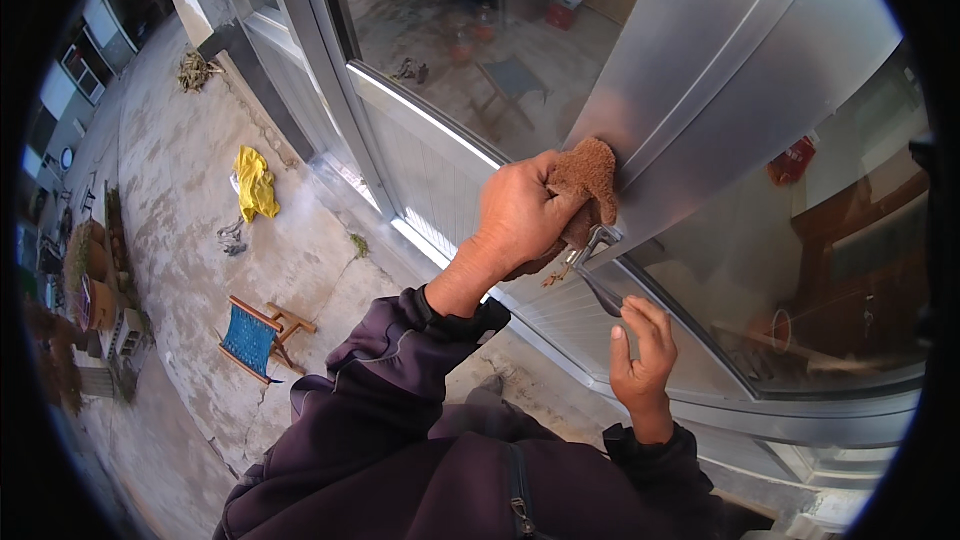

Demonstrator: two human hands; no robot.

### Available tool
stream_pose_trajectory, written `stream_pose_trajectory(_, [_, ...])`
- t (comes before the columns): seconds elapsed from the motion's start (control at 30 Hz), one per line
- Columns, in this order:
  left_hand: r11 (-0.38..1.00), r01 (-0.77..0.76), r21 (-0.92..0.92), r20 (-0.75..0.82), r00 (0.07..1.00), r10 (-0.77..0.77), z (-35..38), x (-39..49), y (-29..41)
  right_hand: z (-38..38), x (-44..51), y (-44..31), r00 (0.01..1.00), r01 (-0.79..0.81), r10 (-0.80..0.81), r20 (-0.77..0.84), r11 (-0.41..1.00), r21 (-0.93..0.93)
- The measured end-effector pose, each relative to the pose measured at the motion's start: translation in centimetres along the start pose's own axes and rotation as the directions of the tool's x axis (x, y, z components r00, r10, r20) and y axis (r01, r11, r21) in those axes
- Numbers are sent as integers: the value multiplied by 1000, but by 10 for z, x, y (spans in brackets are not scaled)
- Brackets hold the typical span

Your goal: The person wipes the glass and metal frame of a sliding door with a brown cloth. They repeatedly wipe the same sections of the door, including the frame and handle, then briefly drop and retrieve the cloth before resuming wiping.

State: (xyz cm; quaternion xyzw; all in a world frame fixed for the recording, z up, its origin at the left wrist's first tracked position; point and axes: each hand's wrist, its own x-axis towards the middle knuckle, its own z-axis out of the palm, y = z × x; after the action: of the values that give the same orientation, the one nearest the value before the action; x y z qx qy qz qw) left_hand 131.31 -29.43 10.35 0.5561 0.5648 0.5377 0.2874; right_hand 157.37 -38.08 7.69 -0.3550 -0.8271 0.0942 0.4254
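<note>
My left hand [517,199] grips a brown terry cloth [589,165], bunched up and pressed against the wide metal stile [697,75] of a glazed door. Part of the cloth hangs below my fist, just beside the base of a metal lever handle [596,281]. My right hand [646,360] is at the free end of that handle, thumb and fingers apart. Its fingertips overlap the lever's tip in the view; whether they touch it I cannot tell. The door's glass pane [480,37] reflects the yard, and a ribbed lower panel [442,157] lies beneath it.
On the concrete ground [180,255] at left stand a folding stool [251,341] with a blue seat, a yellow cloth or bag [256,184] and a grey rag [232,238]. Plant pots [96,300] and a hollow block [129,337] line the far left. A second glass pane [750,292] is at right.
</note>
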Motion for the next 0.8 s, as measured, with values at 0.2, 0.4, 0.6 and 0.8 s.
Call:
stream_pose_trajectory(0.2, [979, 198, 52, 41, 979, -200, 15, -20, -33, -7, -7, 16, 995, -97, 97, 20, 995, 38])
stream_pose_trajectory(0.4, [990, 75, -121, -32, 996, -80, 24, -11, -21, -15, -8, 23, 991, -132, 131, 18, 990, 47])
stream_pose_trajectory(0.6, [869, 88, -487, -11, 994, -107, 29, -11, -48, -9, -17, 29, 986, -166, 165, 16, 985, 48])
stream_pose_trajectory(0.8, [720, 563, -405, 18, 793, -610, 26, -80, -190, -3, -25, 28, 984, -180, 178, 30, 980, 86])
